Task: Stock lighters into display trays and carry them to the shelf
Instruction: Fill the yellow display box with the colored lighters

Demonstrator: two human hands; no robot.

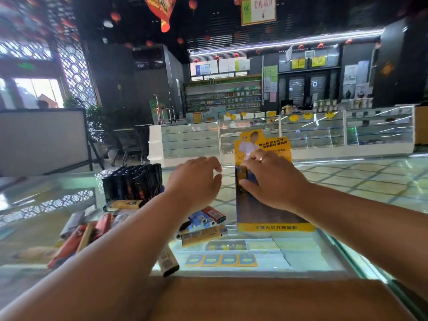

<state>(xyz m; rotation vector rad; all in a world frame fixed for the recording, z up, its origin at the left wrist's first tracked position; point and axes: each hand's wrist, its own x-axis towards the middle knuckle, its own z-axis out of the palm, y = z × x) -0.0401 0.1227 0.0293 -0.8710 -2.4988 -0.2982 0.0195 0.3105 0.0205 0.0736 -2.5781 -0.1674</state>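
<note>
A yellow display tray (275, 225) with a tall printed back card stands on the glass counter, mostly bare inside. My right hand (271, 179) reaches into its back left corner and grips a few upright lighters (243, 173) there, yellow and blue. My left hand (196, 179) hovers just left of the tray, fingers loosely curled, holding nothing. Loose lighters (208, 218) in blue, red and yellow lie on the glass in front of the tray's left side. More loose lighters (81, 232) lie further left.
A full tray of black lighters (134, 181) stands at the left on the glass counter (347, 181). One beige lighter (168, 260) lies near the counter's front edge. Glass display cases (301, 135) and shelves stand across the aisle.
</note>
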